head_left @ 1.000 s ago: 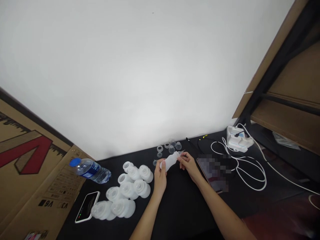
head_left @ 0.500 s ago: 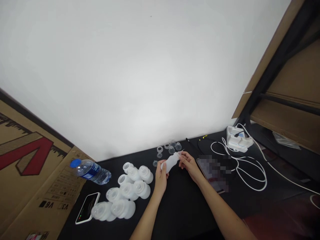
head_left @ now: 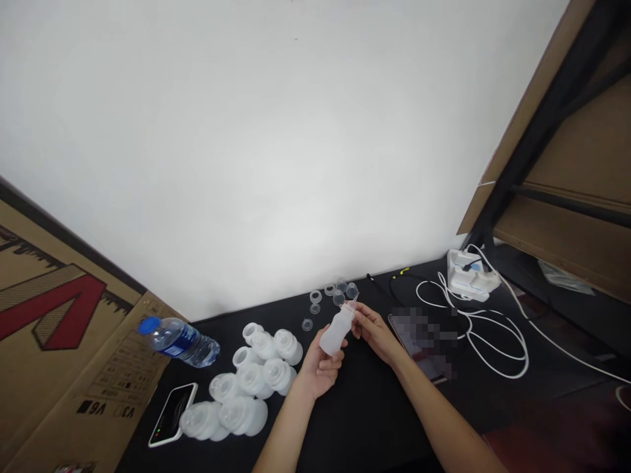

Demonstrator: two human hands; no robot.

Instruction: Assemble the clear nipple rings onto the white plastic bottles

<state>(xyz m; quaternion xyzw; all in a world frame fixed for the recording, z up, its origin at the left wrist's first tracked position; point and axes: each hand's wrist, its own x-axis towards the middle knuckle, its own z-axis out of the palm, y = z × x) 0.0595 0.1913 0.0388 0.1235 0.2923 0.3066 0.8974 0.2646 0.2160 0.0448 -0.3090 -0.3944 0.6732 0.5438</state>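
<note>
A frosted white baby bottle (head_left: 337, 334), narrow at the waist, tilts up to the right in my left hand (head_left: 323, 369), whose fingers wrap its lower part. My right hand (head_left: 373, 330) has its thumb and fingertips closed at the neck, on a clear plastic top piece (head_left: 350, 306) sitting at the mouth. The exact shape of that piece is hard to make out. Behind the bottle, near the wall, lie several clear rings and dome caps (head_left: 339, 297). A small clear disc (head_left: 307, 324) lies just left of them.
Several similar white bottles (head_left: 252, 378) stand in a cluster on the black table (head_left: 365, 420), left of my hands. Beyond are a water bottle (head_left: 183, 341) and a white-framed phone (head_left: 172, 412). To the right lie a dark tablet-like device (head_left: 417, 345), white cable (head_left: 497, 376) and a power strip (head_left: 466, 276).
The bottle has turned more upright, and my left hand has rolled so its curled fingers show beneath it. My right hand stays at the neck.
</note>
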